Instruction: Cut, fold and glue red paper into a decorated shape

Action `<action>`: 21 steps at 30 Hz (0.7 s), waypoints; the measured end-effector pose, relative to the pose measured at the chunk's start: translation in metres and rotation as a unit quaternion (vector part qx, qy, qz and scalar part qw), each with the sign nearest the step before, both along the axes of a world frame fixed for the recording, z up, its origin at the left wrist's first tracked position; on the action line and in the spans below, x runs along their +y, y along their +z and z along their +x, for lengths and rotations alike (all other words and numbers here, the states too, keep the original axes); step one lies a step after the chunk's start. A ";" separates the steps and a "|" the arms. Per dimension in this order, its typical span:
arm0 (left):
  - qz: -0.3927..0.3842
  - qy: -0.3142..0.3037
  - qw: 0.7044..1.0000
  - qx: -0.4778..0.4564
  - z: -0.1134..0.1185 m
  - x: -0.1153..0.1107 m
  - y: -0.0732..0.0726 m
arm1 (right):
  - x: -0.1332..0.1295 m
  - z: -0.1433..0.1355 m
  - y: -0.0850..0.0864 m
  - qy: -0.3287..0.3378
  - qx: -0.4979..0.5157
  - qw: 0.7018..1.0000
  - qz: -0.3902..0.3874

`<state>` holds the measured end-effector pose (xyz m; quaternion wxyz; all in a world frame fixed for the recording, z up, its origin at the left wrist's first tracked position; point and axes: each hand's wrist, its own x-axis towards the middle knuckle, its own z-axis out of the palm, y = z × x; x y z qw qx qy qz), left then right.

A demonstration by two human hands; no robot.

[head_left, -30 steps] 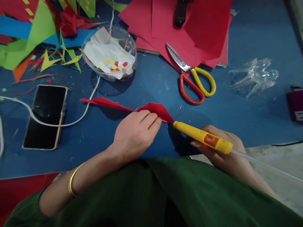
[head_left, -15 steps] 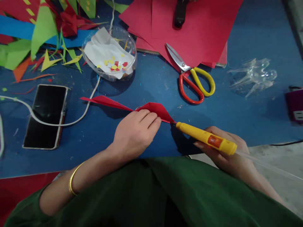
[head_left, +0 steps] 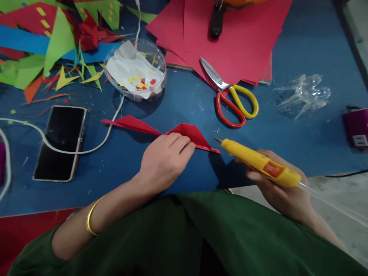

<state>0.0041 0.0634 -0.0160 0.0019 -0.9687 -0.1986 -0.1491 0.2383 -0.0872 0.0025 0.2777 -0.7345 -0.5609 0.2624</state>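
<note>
My left hand [head_left: 168, 161] is closed on a folded red paper piece [head_left: 194, 136], whose pointed ends stick out to both sides. In my right hand [head_left: 283, 188] is a yellow glue gun [head_left: 253, 157] with a clear stick at its back. The gun's metal tip is just above and clear of the paper's right point. Beyond the paper lie scissors [head_left: 222, 90] with one red and one yellow handle, blades resting over red paper sheets [head_left: 230, 50].
A clear bowl [head_left: 163, 73] holds white paper and small red and yellow bits. At left are a phone [head_left: 60, 142], a white cable [head_left: 97, 147] and coloured paper scraps [head_left: 60, 42]. Clear plastic [head_left: 307, 94] and a purple object [head_left: 356, 128] are at right.
My right hand and the glue gun have moved right, and the tip has come off the red paper's right point. The left hand still holds the paper. The view has shifted slightly.
</note>
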 end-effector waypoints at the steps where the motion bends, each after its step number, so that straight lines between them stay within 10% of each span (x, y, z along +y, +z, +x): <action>1: -0.002 0.003 1.000 0.003 0.001 0.001 0.000 | 0.000 0.001 0.001 0.000 0.007 1.000 0.007; 12: 0.017 0.007 1.000 0.002 0.004 0.007 0.004 | 0.029 0.068 0.019 -0.235 -0.272 0.931 0.062; 21: -0.003 0.033 0.999 -0.024 0.007 0.011 -0.001 | 0.070 0.123 0.024 -0.174 -0.421 0.889 -0.042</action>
